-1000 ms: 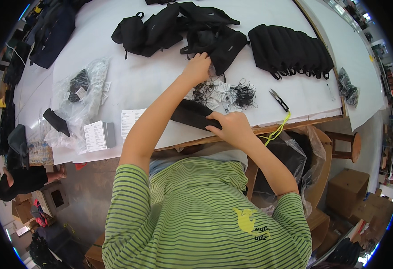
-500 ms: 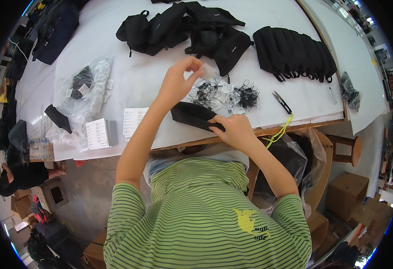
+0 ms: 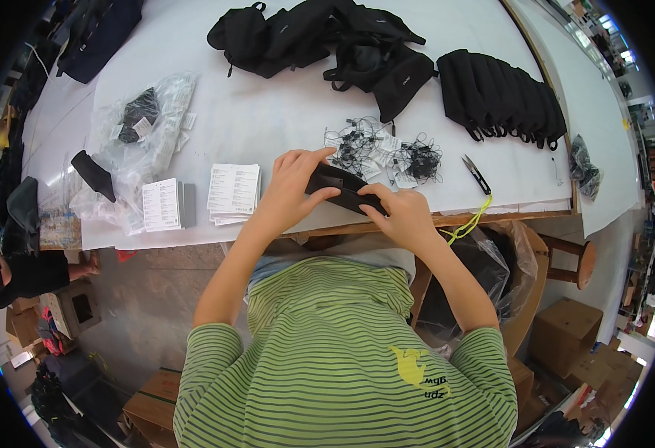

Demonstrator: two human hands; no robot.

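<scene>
A black fabric pouch (image 3: pixel 336 187) is held between both hands just over the front edge of the table. My left hand (image 3: pixel 289 187) grips its left end, thumb on the near side and fingers behind. My right hand (image 3: pixel 404 216) pinches the right end between thumb and fingers. The pouch's upper side gapes into a long dark slot. Right behind it lie tangled black strings with white tags (image 3: pixel 357 145) and a second bunch of black strings (image 3: pixel 421 160). Beside my left forearm is a stack of white printed cards (image 3: pixel 234 190).
Thread snips (image 3: pixel 477 175) with a yellow cord lie right of the strings. Black bags (image 3: pixel 283 37) and a row of black pouches (image 3: pixel 499 97) occupy the far side. At left are a clear plastic bag (image 3: pixel 171 108), another card stack (image 3: pixel 162 205) and a black pouch (image 3: pixel 94 175).
My left hand has come down from above the strings and taken hold of the pouch's left end. The pouch now gapes along its upper side. My right hand keeps its grip.
</scene>
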